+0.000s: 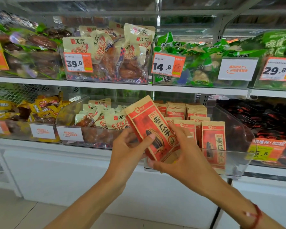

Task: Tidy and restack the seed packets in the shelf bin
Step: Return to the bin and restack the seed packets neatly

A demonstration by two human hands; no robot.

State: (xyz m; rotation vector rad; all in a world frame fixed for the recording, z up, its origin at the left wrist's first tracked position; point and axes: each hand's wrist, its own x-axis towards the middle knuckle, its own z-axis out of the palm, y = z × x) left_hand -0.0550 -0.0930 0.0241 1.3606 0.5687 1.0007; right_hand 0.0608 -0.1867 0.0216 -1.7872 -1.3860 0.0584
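A red and tan seed packet [149,124] with a sunflower seed picture is tilted to the left in front of the clear shelf bin [241,139]. My left hand [130,147] grips its lower left edge, thumb on the front. My right hand [177,151] holds its lower right side, fingers over the front and thumb under the bottom corner. More packets may lie behind it; I cannot tell. Inside the bin several matching seed packets [213,138] stand upright in rows, front ones at the right.
A bin of cream snack packs [104,119] sits left of the seed bin, a bin of dark red-black packs [262,119] to the right. An orange and yellow price tag [266,150] hangs on the seed bin's right front. The upper shelf [116,85] carries more bins.
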